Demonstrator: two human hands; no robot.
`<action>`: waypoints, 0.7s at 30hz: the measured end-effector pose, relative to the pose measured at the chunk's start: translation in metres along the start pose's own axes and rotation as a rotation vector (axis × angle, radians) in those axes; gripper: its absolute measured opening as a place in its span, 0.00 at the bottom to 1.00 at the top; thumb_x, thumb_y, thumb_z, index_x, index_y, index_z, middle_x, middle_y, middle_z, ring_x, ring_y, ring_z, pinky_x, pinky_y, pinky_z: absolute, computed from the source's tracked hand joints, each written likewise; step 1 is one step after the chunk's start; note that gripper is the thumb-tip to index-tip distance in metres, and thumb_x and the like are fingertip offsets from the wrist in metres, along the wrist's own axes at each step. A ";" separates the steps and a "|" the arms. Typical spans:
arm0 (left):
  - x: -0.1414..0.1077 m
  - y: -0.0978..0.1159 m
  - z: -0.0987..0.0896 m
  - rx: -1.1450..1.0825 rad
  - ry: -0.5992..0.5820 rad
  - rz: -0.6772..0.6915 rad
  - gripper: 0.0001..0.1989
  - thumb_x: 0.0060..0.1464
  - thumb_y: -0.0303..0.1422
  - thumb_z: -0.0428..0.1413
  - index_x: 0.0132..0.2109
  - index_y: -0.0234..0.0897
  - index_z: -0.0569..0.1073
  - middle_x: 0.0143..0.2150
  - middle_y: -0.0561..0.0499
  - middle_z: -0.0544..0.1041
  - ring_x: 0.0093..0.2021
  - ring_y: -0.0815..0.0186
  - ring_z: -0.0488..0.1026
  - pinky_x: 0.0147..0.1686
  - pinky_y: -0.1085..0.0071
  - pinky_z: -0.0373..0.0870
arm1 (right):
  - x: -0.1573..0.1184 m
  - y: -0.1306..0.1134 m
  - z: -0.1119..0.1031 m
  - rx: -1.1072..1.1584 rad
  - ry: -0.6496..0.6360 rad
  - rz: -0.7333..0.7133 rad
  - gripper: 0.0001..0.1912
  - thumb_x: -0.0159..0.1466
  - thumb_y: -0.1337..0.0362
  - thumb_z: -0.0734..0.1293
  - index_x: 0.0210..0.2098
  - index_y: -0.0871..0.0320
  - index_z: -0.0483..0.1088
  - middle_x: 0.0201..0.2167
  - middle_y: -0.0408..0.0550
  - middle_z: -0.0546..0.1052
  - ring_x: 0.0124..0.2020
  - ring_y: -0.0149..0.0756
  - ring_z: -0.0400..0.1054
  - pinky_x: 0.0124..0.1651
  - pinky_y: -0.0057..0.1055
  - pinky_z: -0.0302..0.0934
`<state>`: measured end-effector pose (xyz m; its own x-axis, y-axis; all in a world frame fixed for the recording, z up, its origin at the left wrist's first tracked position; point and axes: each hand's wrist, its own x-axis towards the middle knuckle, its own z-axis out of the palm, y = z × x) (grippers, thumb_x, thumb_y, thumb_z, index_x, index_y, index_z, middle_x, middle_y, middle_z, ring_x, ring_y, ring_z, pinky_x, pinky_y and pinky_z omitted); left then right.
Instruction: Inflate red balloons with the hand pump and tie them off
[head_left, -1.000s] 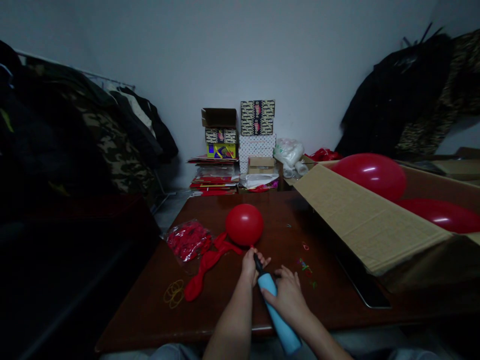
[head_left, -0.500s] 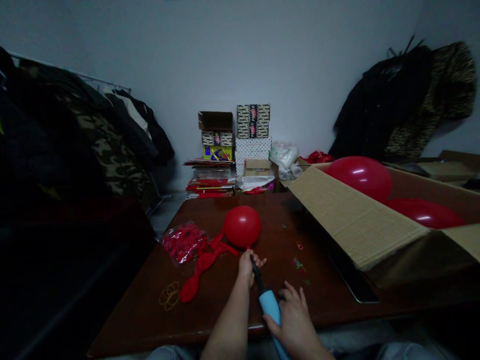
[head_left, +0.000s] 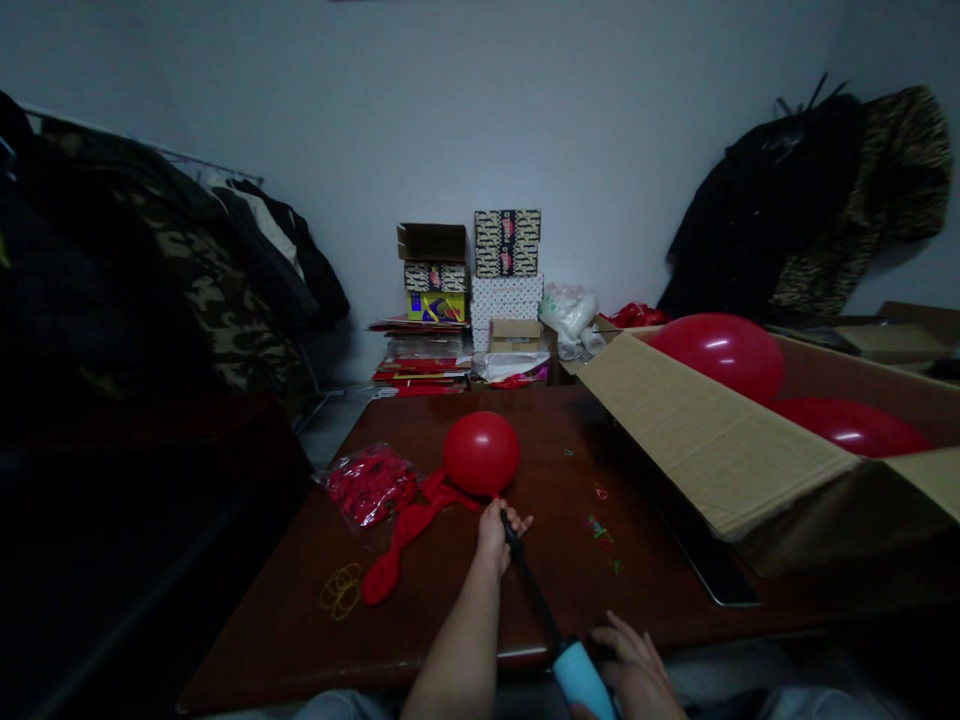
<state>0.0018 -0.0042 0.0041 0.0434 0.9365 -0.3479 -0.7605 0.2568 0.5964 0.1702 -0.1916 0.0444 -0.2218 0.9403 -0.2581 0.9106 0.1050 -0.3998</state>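
A partly inflated red balloon (head_left: pixel 481 453) sits over the table with its neck at the black nozzle end of a hand pump. My left hand (head_left: pixel 495 535) is closed round that neck and the nozzle. The black rod (head_left: pixel 536 590) of the balloon pump runs toward me into its light blue barrel (head_left: pixel 581 680). My right hand (head_left: pixel 637 665) grips the barrel between thumb and palm, its other fingers loosely stretched out. Left of the balloon lie limp red balloons (head_left: pixel 401 545), a clear bag of red balloons (head_left: pixel 373 483) and several yellow rubber bands (head_left: pixel 342 590).
On the right, an open cardboard box (head_left: pixel 720 440) holds large red balloons (head_left: pixel 720 355). A dark phone-like slab (head_left: pixel 712 560) lies beneath its flap. Small coloured bands (head_left: pixel 600 530) are scattered on the brown table (head_left: pixel 540 420). Stacked boxes (head_left: pixel 506 300) stand behind; clothes (head_left: pixel 217 270) hang at left.
My right hand has drawn the blue barrel down and toward me, so more of the black rod shows. My left hand stays at the balloon's neck; the balloon has shifted slightly left.
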 end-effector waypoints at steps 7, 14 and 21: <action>0.001 0.000 -0.003 -0.005 -0.057 -0.017 0.10 0.54 0.35 0.48 0.28 0.37 0.59 0.17 0.60 0.59 0.15 0.75 0.57 0.39 0.58 0.69 | 0.035 -0.028 -0.006 -0.011 0.206 0.041 0.24 0.55 0.46 0.59 0.37 0.59 0.74 0.54 0.54 0.65 0.61 0.51 0.47 0.62 0.49 0.33; 0.006 0.004 -0.007 -0.036 -0.079 -0.042 0.10 0.53 0.36 0.50 0.28 0.38 0.59 0.18 0.58 0.62 0.18 0.73 0.60 0.38 0.59 0.70 | 0.095 -0.054 -0.013 -0.017 0.303 0.048 0.26 0.56 0.48 0.58 0.40 0.62 0.73 0.52 0.56 0.67 0.60 0.51 0.47 0.61 0.47 0.35; 0.004 0.002 -0.004 -0.051 -0.071 -0.011 0.13 0.52 0.38 0.52 0.26 0.37 0.59 0.17 0.59 0.60 0.18 0.73 0.60 0.39 0.57 0.70 | 0.090 -0.053 0.002 -0.055 0.334 0.042 0.25 0.57 0.49 0.57 0.41 0.62 0.72 0.52 0.56 0.67 0.61 0.50 0.46 0.62 0.48 0.30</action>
<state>-0.0025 -0.0007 0.0007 0.0966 0.9487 -0.3012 -0.7916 0.2567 0.5546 0.1013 -0.1130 0.0406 -0.0655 0.9973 0.0324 0.9358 0.0727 -0.3449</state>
